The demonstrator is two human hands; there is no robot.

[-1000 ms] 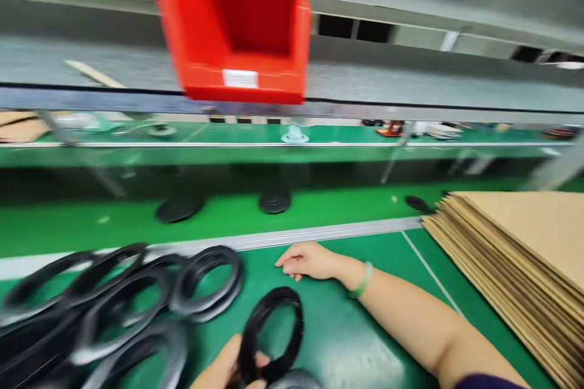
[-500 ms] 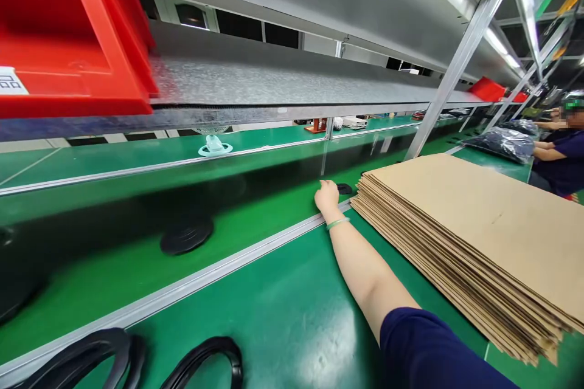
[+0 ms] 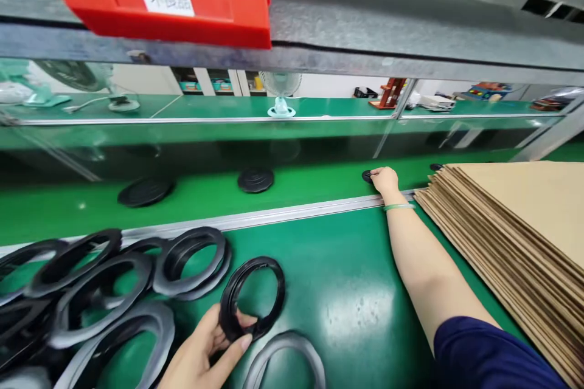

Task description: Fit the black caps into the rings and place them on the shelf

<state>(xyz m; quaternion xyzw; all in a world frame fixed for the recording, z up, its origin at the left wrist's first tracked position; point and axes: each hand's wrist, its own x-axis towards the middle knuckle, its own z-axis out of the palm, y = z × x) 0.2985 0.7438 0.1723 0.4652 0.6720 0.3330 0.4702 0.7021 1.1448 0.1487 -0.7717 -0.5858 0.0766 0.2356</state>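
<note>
My left hand (image 3: 210,346), low in the view, grips a black ring (image 3: 277,298) by its lower edge, thumb on the near side. Under it on the green table lies a grey-black ring (image 3: 314,355), partly cut off by the frame. My right hand (image 3: 385,180), arm stretched forward, has its fingers closed on the edge of a small black disc (image 3: 367,176) over the green belt strip. Two more black discs, a ridged one (image 3: 255,180) and a wider one (image 3: 145,192), lie on the strip further left.
Many black and grey rings (image 3: 166,316) are heaped at the left. Stacked brown cardboard sheets (image 3: 506,206) stand at the right. A metal rail (image 3: 292,214) divides table and strip. Overhead, a red bin (image 3: 182,24) sits on a metal shelf (image 3: 347,30).
The view has swung left, bringing the ring heap, my left hand and its black ring into sight. My right hand is now at a black disc on the strip.
</note>
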